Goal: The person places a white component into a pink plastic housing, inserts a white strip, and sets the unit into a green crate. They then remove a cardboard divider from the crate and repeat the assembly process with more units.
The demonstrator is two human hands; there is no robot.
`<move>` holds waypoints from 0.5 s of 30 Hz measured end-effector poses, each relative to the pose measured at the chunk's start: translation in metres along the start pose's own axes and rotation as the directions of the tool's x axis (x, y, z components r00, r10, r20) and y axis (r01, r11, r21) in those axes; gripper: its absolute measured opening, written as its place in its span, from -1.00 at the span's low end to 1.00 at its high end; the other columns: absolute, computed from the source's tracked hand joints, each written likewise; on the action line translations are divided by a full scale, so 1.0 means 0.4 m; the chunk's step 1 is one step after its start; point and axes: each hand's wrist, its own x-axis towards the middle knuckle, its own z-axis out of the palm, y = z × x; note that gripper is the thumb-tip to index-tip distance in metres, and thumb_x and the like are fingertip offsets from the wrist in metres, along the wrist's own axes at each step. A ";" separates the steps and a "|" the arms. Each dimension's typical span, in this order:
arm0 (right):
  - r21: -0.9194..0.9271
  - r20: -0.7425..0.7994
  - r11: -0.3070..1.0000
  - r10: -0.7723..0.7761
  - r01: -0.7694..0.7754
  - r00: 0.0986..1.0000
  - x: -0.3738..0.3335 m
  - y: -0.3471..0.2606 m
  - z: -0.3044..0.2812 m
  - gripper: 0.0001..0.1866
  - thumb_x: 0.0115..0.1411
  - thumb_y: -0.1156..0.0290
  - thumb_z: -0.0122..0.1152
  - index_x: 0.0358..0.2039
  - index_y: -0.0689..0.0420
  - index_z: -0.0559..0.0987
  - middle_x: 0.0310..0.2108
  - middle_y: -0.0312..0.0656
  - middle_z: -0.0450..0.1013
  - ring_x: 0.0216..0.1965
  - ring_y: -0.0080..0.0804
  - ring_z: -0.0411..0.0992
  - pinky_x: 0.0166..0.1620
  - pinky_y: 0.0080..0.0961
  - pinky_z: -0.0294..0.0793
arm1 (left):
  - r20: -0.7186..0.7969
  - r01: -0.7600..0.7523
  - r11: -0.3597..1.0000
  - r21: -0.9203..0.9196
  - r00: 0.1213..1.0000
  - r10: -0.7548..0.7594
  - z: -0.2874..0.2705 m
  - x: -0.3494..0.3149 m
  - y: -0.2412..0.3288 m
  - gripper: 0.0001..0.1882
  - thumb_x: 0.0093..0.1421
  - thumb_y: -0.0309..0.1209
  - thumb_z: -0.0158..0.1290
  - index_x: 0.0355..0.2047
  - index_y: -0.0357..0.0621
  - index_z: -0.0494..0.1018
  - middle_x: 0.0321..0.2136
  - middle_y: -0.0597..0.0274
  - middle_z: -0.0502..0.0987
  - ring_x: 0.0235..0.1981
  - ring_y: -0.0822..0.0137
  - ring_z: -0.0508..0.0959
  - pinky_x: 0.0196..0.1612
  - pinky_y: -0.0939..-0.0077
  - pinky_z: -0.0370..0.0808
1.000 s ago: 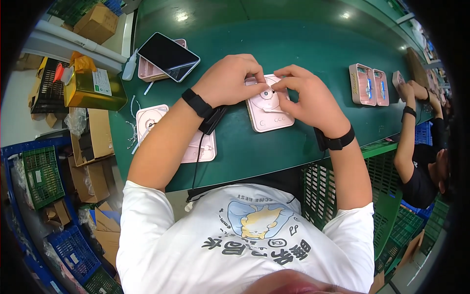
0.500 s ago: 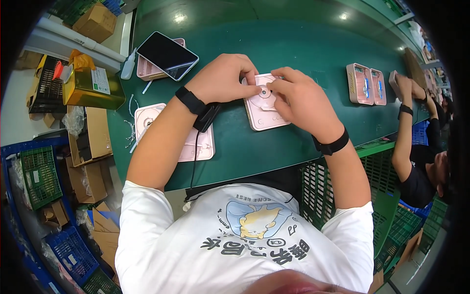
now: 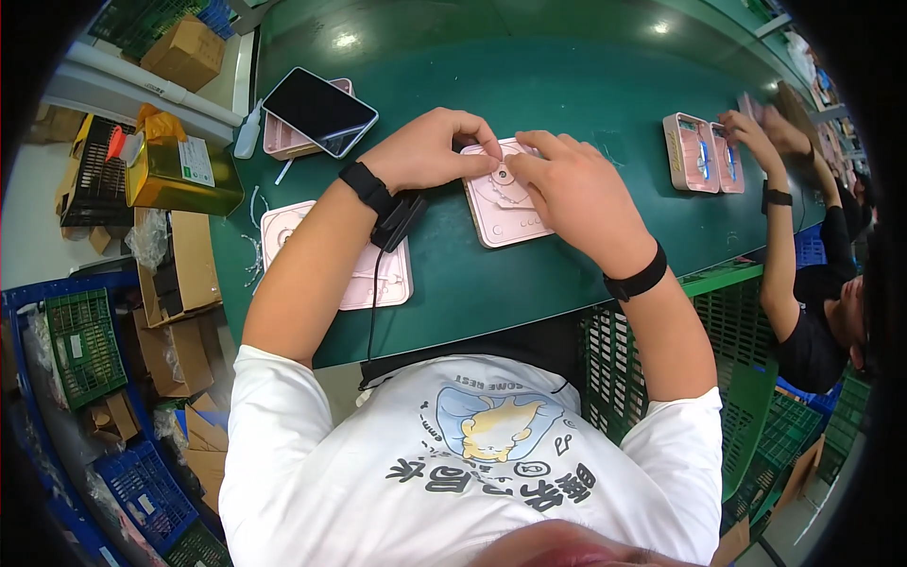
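A pink, square, round-cornered casing [image 3: 510, 230] lies on the green table in front of me, with a round hub [image 3: 503, 176] near its far side. My left hand [image 3: 436, 151] reaches in from the left, thumb and forefinger pinched together at the hub's edge. From the right my right hand [image 3: 588, 194] bends over the casing, its fingertips closed close to the left ones. Anything small between the fingers is too hidden to make out. A thin pale curved line shows on the casing below the hub.
Another pink casing [image 3: 385, 283] lies beneath my left forearm. A phone [image 3: 321, 111] rests on a pink box [image 3: 282, 142], beside a small bottle [image 3: 248, 132]. A yellow can [image 3: 179, 175] stands left. An opened pink case [image 3: 692, 156] lies near a co-worker's arm [image 3: 780, 213].
Both hands and the casing have shifted slightly left in the picture. My fingers stay at the hub. The co-worker's hand at the right has moved towards the opened case.
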 end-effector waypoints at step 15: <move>0.402 0.039 0.888 0.224 -0.221 0.974 0.027 -0.067 0.007 -0.80 0.15 0.37 0.58 -0.41 0.23 0.74 -0.30 -0.12 0.55 -0.20 -0.12 0.58 -0.10 -0.17 0.62 | 0.038 -0.086 0.996 0.037 0.996 0.084 0.002 -0.016 -0.005 -0.78 0.44 -0.31 0.26 -0.01 -0.06 0.79 0.03 0.12 0.73 0.16 0.13 0.64 0.33 0.24 0.53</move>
